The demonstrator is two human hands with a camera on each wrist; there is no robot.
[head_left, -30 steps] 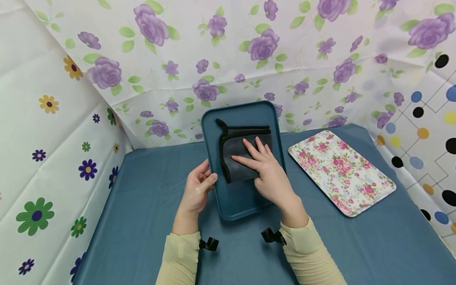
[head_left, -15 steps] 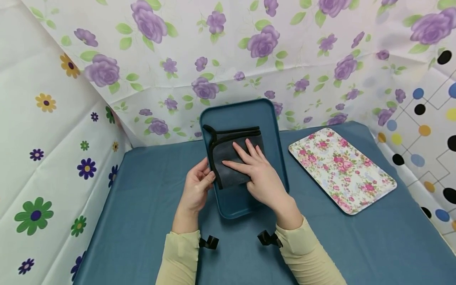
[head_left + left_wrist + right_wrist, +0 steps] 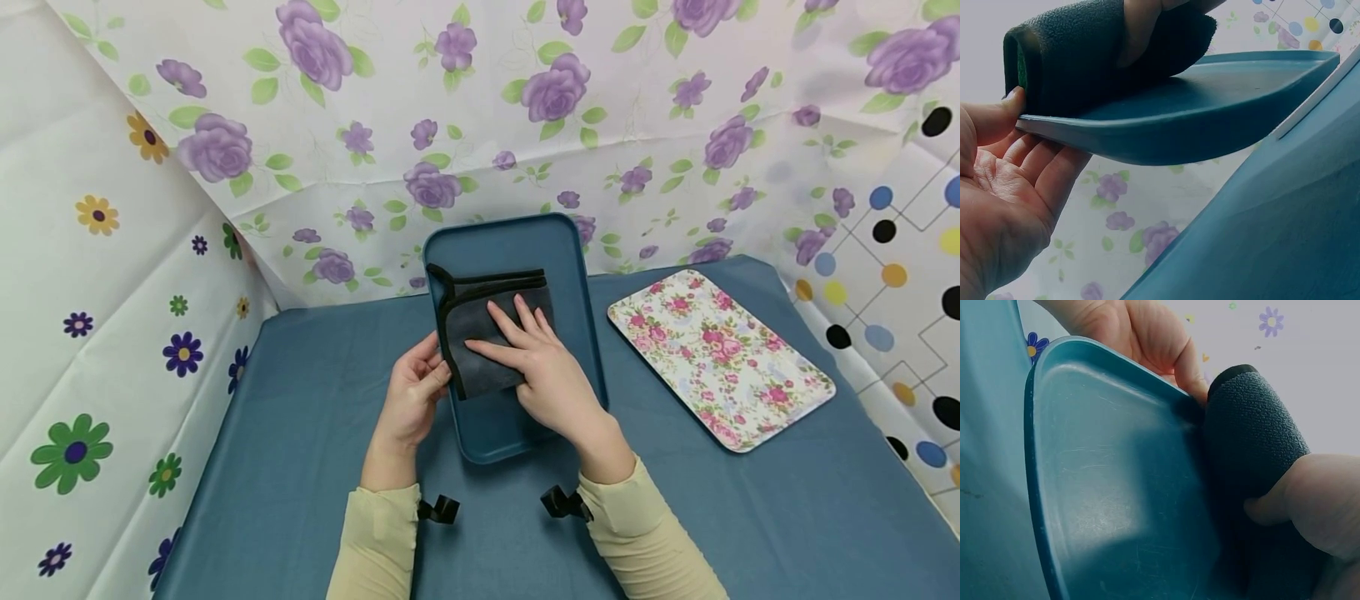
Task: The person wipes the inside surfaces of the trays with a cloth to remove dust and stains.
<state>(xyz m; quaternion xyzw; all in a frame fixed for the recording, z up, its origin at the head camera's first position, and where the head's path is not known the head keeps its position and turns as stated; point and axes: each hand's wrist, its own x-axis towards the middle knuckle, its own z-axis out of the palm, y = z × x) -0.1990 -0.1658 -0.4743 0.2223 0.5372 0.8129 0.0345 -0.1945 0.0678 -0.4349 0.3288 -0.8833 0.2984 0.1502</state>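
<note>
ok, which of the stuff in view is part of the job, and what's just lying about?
In the job:
- blue tray, edge gripped by the left fingers
- folded dark cloth on the tray, under the right fingers

Just there:
- pink-flowered panel, no hand on it
- blue tablecloth
- purple-flowered sheet behind
</note>
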